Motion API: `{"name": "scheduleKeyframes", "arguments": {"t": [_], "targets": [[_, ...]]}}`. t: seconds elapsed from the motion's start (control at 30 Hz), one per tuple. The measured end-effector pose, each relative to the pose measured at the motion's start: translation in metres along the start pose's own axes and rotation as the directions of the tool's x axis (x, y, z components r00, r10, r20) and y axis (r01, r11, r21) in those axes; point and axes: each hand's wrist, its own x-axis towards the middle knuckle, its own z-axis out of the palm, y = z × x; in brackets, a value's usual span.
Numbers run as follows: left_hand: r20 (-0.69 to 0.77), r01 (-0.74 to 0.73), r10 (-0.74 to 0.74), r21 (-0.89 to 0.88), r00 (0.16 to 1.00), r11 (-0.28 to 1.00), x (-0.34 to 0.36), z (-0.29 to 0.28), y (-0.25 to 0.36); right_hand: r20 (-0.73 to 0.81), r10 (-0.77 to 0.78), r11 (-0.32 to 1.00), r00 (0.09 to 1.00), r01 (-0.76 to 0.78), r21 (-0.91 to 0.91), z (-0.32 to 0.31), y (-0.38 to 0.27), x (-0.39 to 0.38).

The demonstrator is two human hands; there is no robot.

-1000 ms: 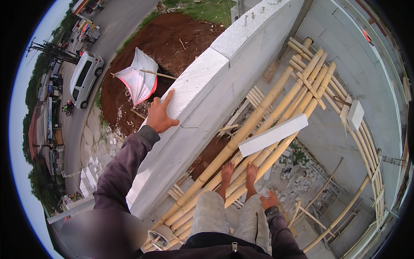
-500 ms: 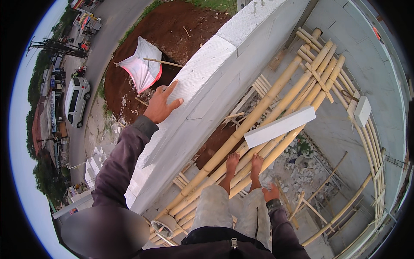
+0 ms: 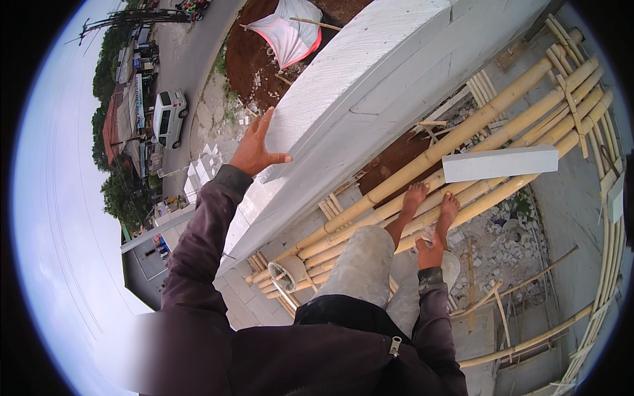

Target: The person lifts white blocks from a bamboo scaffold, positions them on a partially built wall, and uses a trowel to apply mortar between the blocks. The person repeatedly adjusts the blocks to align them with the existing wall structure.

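My left hand (image 3: 256, 146) rests at the outer edge of a white block wall (image 3: 330, 86), its thumb stretched over the top face and its fingers spread along the edge. A step in the wall's top lies right beside the thumb. Low in front of my knees hangs my right hand (image 3: 430, 252), its fingers loosely bent and apart, with no held thing that I can make out. Beyond my bare feet, a loose white block (image 3: 500, 164) lies across the bamboo poles (image 3: 403, 175) I stand on.
A round bucket (image 3: 288, 272) sits by the poles near my left leg. Rubble (image 3: 498, 244) lies far below, through gaps. More bamboo railing (image 3: 598, 310) curves along the right, with another white block (image 3: 615, 198) on it. Outside the wall are a tarp (image 3: 288, 30) and a white van (image 3: 170, 117).
My view has swung, so the wall and poles sit further right. My left hand has come nearer along the wall, to the step in its top. My right hand has risen toward my knees.
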Motion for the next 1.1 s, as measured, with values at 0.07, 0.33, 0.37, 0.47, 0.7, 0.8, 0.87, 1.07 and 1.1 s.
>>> {"name": "scheduleKeyframes", "arguments": {"t": [0.07,0.33,0.37,0.47,0.7,0.8,0.87,1.07,1.1], "targets": [[0.047,0.003,-0.006,0.074,0.999,0.997,-0.010,0.008,-0.008,0.035,0.013,1.000,0.999,-0.013,0.023,0.011,0.008,-0.006],[-0.079,0.089,-0.079,0.135,0.994,0.987,-0.008,0.030,0.002,0.041,0.088,0.993,0.995,-0.085,-0.076,0.005,0.030,-0.009],[-0.074,0.095,-0.085,0.146,0.994,0.985,-0.010,0.030,0.004,0.030,0.110,0.991,0.993,-0.107,-0.085,0.004,0.033,-0.008],[-0.039,0.116,-0.112,0.104,0.993,0.988,-0.018,0.034,0.009,0.003,0.131,0.988,0.991,-0.131,-0.080,0.006,0.041,-0.008],[-0.001,-0.049,0.049,0.002,0.999,0.999,-0.022,0.017,-0.010,-0.016,0.119,0.991,0.993,-0.120,-0.057,0.014,0.037,-0.012],[0.041,-0.020,0.022,-0.066,0.999,0.998,-0.019,0.007,-0.024,-0.012,0.144,0.990,0.989,-0.144,0.005,0.017,0.035,-0.013],[0.074,-0.020,0.022,-0.030,0.997,0.999,-0.021,0.006,-0.025,-0.027,0.160,0.987,0.987,-0.159,0.039,0.018,0.038,-0.014],[0.006,0.010,-0.010,-0.006,1.000,1.000,-0.017,0.016,-0.006,-0.042,0.246,0.968,0.968,-0.242,0.069,0.020,0.054,-0.016],[-0.022,-0.005,0.005,0.003,1.000,1.000,-0.015,0.017,-0.003,-0.046,0.221,0.974,0.974,-0.219,0.049,0.021,0.055,-0.016]]}}
